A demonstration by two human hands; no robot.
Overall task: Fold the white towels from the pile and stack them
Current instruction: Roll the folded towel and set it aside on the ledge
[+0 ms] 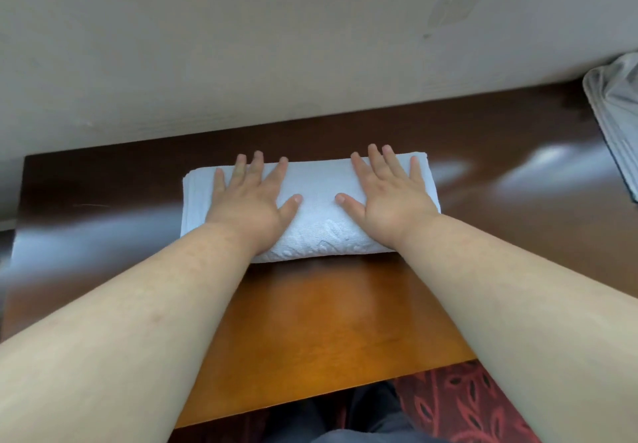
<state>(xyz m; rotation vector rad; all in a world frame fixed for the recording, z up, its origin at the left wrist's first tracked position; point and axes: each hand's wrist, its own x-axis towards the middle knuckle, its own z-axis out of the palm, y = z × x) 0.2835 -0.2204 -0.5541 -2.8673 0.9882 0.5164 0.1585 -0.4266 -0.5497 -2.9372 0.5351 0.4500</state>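
A folded white towel [316, 208] lies on the wooden surface [328, 332], toward 12 o'clock from the person, near the wall. The left hand [250, 201] and right hand [388, 197] both press flat on it, fingers straight and spread, each grip open. More cloth [618, 114] sits at 2 o'clock.
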